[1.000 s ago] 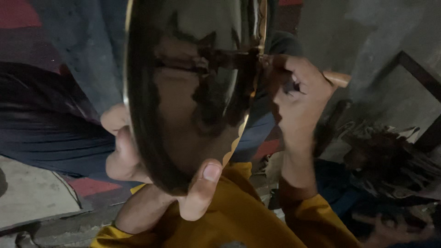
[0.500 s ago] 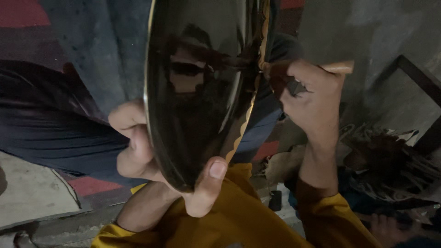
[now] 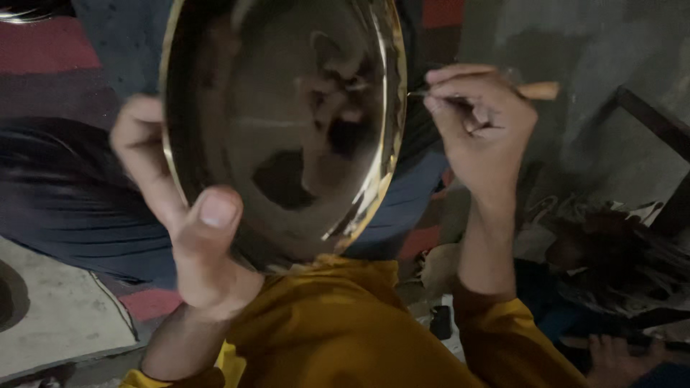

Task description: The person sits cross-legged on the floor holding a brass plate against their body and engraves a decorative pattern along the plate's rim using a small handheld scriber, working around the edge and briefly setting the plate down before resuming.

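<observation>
A large shiny brass plate (image 3: 287, 122) fills the upper middle of the head view, tilted up with its reflective face toward me. My left hand (image 3: 183, 215) grips its lower left rim, thumb on the face and fingers behind. My right hand (image 3: 478, 136) is at the plate's right rim, pinching a thin tool with a wooden handle (image 3: 537, 90); the tool's metal tip touches the rim. Both arms wear yellow sleeves (image 3: 338, 330).
A dark metal frame (image 3: 658, 129) stands at the right against a grey wall. Below it lies a heap of dark scrap and cloth (image 3: 611, 259). A pale slab (image 3: 57, 316) sits at lower left, with red and blue fabric behind the plate.
The plate has turned from nearly edge-on to face me more fully. My left hand has shifted left on the rim. My right hand stays at the right rim with the tool.
</observation>
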